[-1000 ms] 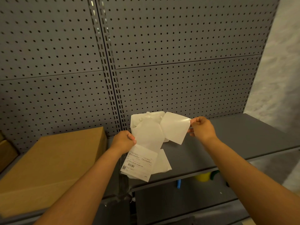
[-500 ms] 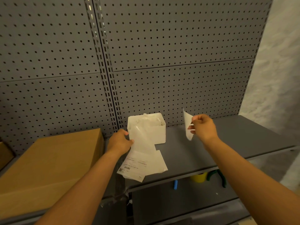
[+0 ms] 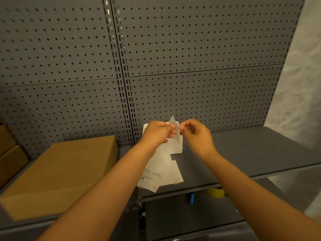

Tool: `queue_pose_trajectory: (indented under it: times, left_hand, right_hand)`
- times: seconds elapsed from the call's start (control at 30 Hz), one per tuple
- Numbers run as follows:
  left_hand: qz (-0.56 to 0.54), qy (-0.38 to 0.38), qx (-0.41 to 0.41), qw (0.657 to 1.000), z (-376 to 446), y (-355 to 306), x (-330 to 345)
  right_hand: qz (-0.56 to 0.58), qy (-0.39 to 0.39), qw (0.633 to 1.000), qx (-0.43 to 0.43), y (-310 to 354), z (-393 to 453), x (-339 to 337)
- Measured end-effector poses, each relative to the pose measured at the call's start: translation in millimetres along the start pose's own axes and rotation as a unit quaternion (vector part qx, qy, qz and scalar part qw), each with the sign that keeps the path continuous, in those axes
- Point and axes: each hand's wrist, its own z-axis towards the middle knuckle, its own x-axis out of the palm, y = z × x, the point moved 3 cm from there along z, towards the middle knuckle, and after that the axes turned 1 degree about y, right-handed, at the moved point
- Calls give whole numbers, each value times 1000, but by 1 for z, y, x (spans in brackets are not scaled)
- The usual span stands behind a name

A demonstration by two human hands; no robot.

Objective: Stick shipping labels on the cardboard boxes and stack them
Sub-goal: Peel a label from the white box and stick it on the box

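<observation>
Both hands meet above the grey shelf (image 3: 251, 153). My left hand (image 3: 157, 133) and my right hand (image 3: 196, 134) each pinch one white label sheet (image 3: 174, 126) between them, held edge-on to the camera. A strip of label paper (image 3: 160, 173) with printed barcodes hangs down from under my left hand and lies over the shelf's front edge. Behind the hands stands a white label box (image 3: 176, 146), mostly hidden. A large flat cardboard box (image 3: 64, 173) lies on the shelf to the left.
More cardboard boxes (image 3: 8, 153) stand at the far left edge. A grey pegboard wall (image 3: 191, 66) backs the shelf. On the lower shelf lie a yellow tape roll (image 3: 216, 192) and a blue object (image 3: 191, 198).
My right hand has carried the torn-off sheet left to meet my left hand. My left hand has risen from the strip and now pinches the sheet too.
</observation>
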Motion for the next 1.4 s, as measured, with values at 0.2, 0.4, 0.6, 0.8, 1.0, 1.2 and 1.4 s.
queue_pose_trajectory:
  times: [0.2, 0.4, 0.6, 0.8, 1.0, 1.2, 1.4]
  left_hand:
    - [-30, -40, -21, 999, -9, 5, -11]
    - [-18, -93, -21, 995, -20, 10, -29]
    - [-35, -103, -27, 994, -33, 19, -59]
    - [-51, -83, -34, 995, -46, 31, -93]
    - [-40, -125, -22, 991, -53, 41, -137]
    - [-11, -184, -7, 983, -58, 61, -201]
    - [11, -197, 18, 980, -66, 81, -267]
  right_hand:
    - [-30, 53, 997, -55, 8, -7, 10]
    - [-34, 121, 990, -58, 11, -12, 25]
    - [-30, 30, 999, 12, 3, -6, 32]
    - [14, 21, 996, 86, 9, 0, 52]
    - [40, 21, 997, 67, 39, -6, 89]
    - [68, 49, 996, 35, 76, -22, 144]
    - [57, 49, 997, 5, 103, -40, 205]
